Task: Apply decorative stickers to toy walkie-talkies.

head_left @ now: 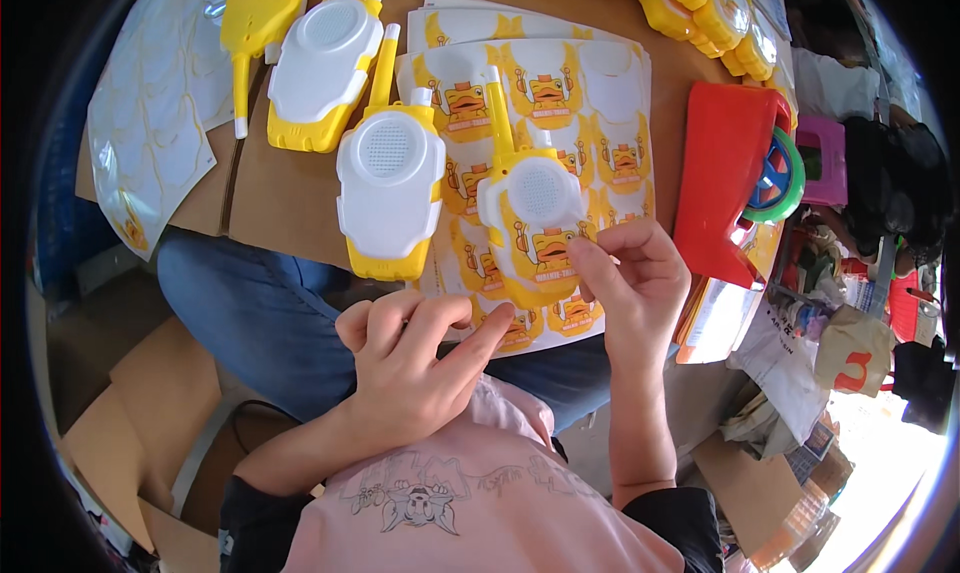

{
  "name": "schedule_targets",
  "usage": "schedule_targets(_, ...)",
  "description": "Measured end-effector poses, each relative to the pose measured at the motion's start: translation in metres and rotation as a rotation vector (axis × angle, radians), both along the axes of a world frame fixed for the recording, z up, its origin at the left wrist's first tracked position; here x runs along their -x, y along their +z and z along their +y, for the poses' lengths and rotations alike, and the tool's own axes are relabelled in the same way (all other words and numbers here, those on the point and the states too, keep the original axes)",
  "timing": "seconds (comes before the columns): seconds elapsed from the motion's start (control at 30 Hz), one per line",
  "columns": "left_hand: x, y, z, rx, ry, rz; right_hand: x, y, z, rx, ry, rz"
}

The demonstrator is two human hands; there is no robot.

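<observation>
A toy walkie-talkie (540, 188), yellow with a white front and a round speaker grille, lies on a sheet of stickers (468, 183). On its lower front is a duck sticker (545, 241). My right hand (640, 283) pinches that sticker's right edge between thumb and forefinger; I cannot tell how much of it is stuck down. My left hand (415, 358) holds nothing, its fingers apart and partly bent, the forefinger reaching to the walkie-talkie's lower end. Just left lies a second walkie-talkie (390, 188) with a plain white front.
Another white-fronted walkie-talkie (325, 68) and a yellow one turned over (262, 13) lie farther left, by a used sticker sheet (150, 123). A red tape dispenser (725, 173) with a green-rimmed wheel stands at right. Yellow toy parts (700, 13) are piled at the far right.
</observation>
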State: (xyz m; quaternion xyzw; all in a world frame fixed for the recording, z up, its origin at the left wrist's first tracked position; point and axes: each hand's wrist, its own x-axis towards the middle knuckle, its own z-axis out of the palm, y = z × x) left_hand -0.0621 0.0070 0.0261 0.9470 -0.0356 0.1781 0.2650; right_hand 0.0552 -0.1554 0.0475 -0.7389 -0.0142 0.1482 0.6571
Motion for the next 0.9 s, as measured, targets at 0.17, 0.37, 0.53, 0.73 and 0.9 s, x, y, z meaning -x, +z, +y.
schedule_targets(0.17,-0.0022,-0.0029,-0.0023,-0.011,0.014,0.016,-0.0003,-0.001,-0.0031,0.017,0.016,0.005)
schedule_targets(0.37,-0.0022,-0.0034,-0.0038,-0.01,0.014,0.019,0.0017,-0.0012,-0.0014,0.012,0.015,-0.033)
schedule_targets(0.53,-0.0024,-0.0022,-0.0031,-0.015,0.01,0.027,0.003,-0.0029,-0.0031,0.03,0.026,-0.048)
schedule_targets(0.73,-0.0019,-0.0036,-0.004,-0.004,0.006,0.011,0.0049,-0.0029,-0.0031,0.022,0.033,-0.052)
schedule_targets(0.9,-0.0021,-0.0031,-0.0029,0.009,-0.011,0.0,0.0044,-0.0021,-0.003,0.015,0.048,-0.068)
